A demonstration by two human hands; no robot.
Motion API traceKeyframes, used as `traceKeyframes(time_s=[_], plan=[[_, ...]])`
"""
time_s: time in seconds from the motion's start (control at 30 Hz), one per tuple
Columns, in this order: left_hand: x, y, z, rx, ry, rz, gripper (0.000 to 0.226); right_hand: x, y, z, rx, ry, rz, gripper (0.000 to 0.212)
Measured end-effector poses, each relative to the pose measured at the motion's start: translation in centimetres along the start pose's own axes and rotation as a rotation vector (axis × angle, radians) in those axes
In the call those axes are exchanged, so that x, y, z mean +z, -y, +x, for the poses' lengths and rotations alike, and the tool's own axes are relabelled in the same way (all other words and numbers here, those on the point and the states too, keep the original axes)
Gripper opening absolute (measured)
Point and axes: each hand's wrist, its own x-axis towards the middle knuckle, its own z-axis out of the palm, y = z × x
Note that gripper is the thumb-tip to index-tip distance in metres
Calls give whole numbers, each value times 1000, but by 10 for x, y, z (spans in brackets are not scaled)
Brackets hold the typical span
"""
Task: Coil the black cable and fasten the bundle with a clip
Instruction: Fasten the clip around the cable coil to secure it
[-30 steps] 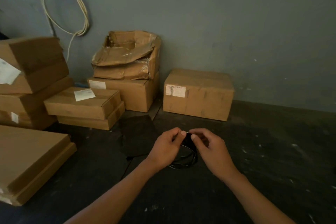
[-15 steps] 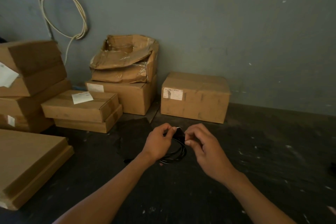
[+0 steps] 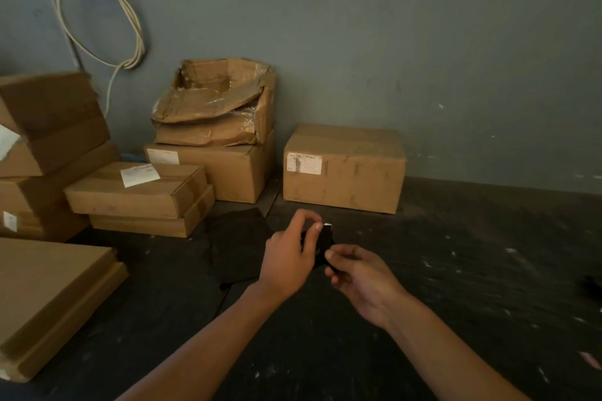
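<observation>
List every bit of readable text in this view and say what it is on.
None can be read.
Label on the box by the wall: dark print, too blurred.
Label on the box under the crushed box: too faint.
Paper on the flat box: too blurred.
Sticker on the lowest left box: too small.
White paper on the top left box: no print visible.

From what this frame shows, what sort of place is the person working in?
Probably a storeroom or warehouse corner. Labelled cardboard boxes are stacked on a dark, scuffed surface against a bare grey wall, one torn open box sits on top of another, and a pale cable loop hangs on the wall.
</observation>
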Motion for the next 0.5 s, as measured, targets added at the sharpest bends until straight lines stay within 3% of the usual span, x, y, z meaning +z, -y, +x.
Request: traceKeyframes(time_s=[0.2, 0.3, 0.5], plan=[[3, -1, 3, -21, -40, -50, 16, -1, 2, 3, 51, 34, 122, 29], [8, -1, 2, 21, -29, -42, 13, -2, 0, 4, 102, 59, 172, 21], [16, 5, -4, 31, -31, -29, 12, -1, -8, 1, 85, 102, 111, 13]])
